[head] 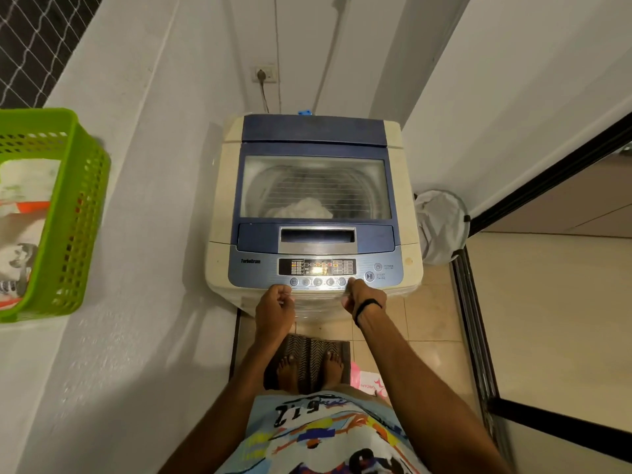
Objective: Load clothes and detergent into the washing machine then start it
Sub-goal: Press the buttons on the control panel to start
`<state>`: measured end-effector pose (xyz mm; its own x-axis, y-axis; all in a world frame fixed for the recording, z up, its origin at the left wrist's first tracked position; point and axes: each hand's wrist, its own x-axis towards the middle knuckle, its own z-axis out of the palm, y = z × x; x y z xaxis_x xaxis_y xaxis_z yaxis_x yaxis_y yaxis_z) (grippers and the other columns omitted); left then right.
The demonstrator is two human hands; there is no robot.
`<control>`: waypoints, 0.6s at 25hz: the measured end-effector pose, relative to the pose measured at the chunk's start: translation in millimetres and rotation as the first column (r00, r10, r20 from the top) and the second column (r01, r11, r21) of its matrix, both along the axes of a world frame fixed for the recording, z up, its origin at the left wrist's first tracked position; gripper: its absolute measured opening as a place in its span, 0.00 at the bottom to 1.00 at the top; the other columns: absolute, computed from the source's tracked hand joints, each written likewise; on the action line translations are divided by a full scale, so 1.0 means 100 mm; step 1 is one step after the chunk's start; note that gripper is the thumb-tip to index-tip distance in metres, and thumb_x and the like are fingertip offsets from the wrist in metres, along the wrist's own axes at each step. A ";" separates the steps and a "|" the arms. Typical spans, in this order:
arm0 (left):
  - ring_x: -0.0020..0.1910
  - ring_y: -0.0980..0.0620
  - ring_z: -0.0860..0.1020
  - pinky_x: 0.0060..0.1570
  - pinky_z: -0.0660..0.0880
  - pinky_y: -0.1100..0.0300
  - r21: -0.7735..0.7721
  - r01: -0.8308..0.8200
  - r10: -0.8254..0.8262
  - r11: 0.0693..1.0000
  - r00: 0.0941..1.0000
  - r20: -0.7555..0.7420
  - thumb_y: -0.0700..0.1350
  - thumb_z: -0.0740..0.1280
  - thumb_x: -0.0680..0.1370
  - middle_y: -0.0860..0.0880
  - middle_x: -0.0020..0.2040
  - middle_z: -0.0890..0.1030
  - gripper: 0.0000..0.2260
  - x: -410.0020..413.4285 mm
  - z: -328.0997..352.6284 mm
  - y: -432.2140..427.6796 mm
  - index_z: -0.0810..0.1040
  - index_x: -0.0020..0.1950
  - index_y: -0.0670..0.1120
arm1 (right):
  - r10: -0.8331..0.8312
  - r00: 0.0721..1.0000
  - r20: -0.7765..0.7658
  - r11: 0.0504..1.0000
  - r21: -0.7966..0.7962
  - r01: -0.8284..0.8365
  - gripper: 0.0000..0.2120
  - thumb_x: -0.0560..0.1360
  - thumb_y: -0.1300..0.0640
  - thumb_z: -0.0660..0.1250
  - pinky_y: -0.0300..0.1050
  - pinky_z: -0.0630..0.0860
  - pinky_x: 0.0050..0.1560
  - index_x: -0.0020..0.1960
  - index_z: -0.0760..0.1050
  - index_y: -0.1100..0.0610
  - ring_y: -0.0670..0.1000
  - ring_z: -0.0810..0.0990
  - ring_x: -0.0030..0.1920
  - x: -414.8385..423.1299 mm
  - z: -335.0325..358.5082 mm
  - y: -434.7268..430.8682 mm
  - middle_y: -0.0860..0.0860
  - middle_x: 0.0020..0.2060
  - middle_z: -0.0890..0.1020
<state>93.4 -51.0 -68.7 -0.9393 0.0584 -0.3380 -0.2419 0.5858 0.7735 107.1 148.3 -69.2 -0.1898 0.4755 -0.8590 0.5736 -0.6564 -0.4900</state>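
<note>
A top-loading washing machine [225, 206] stands in front of me, cream with a blue lid. The lid is down, and white clothes [302, 208] show through its window inside the drum. The control panel [318, 267] is lit. My right hand [362, 297] is at the panel's front edge with a fingertip on the row of round buttons, just left of the start/pause button [369, 276]. My left hand [275, 307] hangs loosely curled at the front edge below the leftmost button and holds nothing.
A green plastic basket [78, 213] with packets in it sits on the white ledge at left. A white laundry bag [441, 224] stands on the floor right of the machine. A sliding door frame [475, 336] runs along the right. A wall socket [265, 74] is behind.
</note>
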 end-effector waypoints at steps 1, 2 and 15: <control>0.47 0.55 0.78 0.42 0.71 0.72 0.011 -0.006 0.006 1.000 1.000 -0.014 0.38 0.66 0.78 0.50 0.50 0.81 0.08 0.00 0.01 0.01 0.79 0.56 0.43 | -0.010 1.000 -0.020 1.000 -0.013 0.010 0.08 0.70 0.66 0.71 0.50 0.81 0.42 0.42 0.72 0.64 0.52 0.79 0.32 0.03 0.02 0.00 0.57 0.35 0.82; 0.47 0.55 0.78 0.43 0.72 0.70 0.015 -0.005 0.005 1.000 1.000 -0.024 0.38 0.66 0.78 0.50 0.50 0.81 0.08 0.01 0.02 0.02 0.79 0.56 0.43 | 0.006 0.999 -0.049 0.999 -0.038 -0.008 0.12 0.70 0.63 0.75 0.49 0.80 0.41 0.42 0.72 0.64 0.53 0.78 0.32 0.08 0.02 0.01 0.57 0.35 0.82; 0.48 0.53 0.78 0.46 0.74 0.62 0.070 0.027 -0.023 0.997 0.998 -0.066 0.38 0.65 0.78 0.51 0.51 0.80 0.07 0.11 0.15 0.20 0.78 0.55 0.44 | 0.125 0.990 -0.065 0.991 0.057 -0.121 0.26 0.67 0.37 0.75 0.43 0.79 0.33 0.42 0.81 0.61 0.53 0.78 0.30 0.47 0.06 0.38 0.56 0.32 0.82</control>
<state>104.8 -31.0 -53.8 -0.9573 0.1036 -0.2700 -0.1754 0.5343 0.8269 153.9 186.7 -63.7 -0.3065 0.4889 -0.8167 0.6126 -0.5555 -0.5624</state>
